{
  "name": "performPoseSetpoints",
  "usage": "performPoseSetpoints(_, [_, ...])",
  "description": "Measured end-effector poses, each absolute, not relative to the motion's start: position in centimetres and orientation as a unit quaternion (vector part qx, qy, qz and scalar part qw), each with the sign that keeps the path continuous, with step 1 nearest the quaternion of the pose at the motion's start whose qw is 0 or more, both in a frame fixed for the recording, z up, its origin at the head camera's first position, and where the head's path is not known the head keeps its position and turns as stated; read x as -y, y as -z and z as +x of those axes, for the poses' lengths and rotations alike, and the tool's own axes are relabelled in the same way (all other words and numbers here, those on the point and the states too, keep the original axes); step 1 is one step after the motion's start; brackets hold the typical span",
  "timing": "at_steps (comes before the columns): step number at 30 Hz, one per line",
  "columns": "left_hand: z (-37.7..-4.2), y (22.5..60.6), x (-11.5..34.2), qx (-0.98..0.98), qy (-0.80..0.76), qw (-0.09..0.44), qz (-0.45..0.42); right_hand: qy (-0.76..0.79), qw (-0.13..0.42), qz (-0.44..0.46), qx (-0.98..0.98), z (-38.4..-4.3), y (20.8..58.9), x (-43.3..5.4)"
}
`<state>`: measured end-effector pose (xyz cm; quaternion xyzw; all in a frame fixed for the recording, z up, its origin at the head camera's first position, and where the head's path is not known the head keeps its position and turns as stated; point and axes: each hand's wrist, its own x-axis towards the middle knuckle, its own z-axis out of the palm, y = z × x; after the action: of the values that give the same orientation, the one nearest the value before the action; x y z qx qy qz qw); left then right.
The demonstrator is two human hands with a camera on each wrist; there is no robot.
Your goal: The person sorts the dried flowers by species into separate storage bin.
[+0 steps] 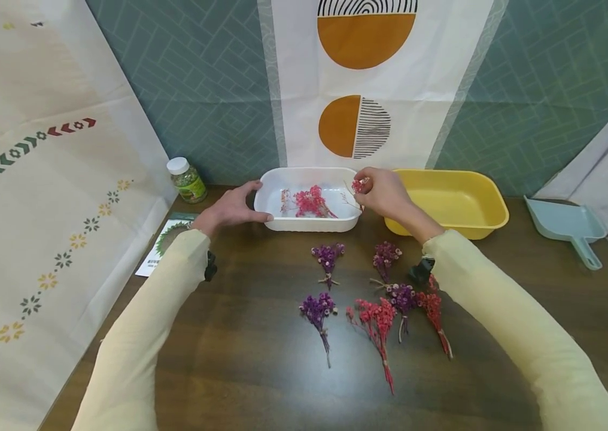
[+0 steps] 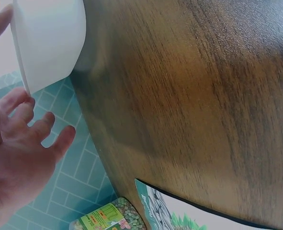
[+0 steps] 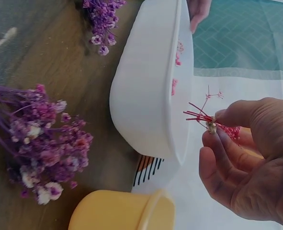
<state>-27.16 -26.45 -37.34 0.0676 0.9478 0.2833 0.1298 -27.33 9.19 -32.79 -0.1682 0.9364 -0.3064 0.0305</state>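
Observation:
In the head view my left hand (image 1: 234,206) holds the left end of a white plastic basin (image 1: 309,224), thumb toward the front and fingers toward the back. In the left wrist view the thumb and a fingertip meet the basin's rim (image 2: 20,62); the other fingers hang loose. Over the basin's right end, my right hand (image 1: 385,194) pinches a small bunch of red dried flowers (image 3: 232,133) between thumb and fingers. Its cut stems (image 3: 197,115) and tied binding (image 3: 211,127) show in the right wrist view. More red dried flowers (image 1: 312,202) lie inside the basin.
A yellow basin (image 1: 446,230) stands at the right, beside a blue dustpan (image 1: 568,221). Purple bunches (image 1: 317,311) and red bunches (image 1: 378,320) of dried flowers lie on the dark wooden table (image 1: 239,359). A lidded jar (image 1: 188,182) and printed sheet (image 1: 155,254) are at left.

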Motion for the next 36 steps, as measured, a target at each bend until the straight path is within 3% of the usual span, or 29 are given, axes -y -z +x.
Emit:
performPoseSetpoints(12, [-26.8,37.2,26.3,-0.947,-0.286,0.130,0.065,0.289,0.065,-0.146,-0.944,-29.4,32.9,-6.6])
performPoseSetpoints(20, [-26.8,37.3,26.3,-0.947,-0.287,0.126,0.068,0.255,0.057,-0.154,-0.953,-30.4,34.2,-5.6])
performPoseSetpoints(36, [-26.7,37.2,26.4,-0.947,-0.287,0.126,0.067,0.246,0.077,-0.164,-0.952,-30.6,35.2,-4.7])
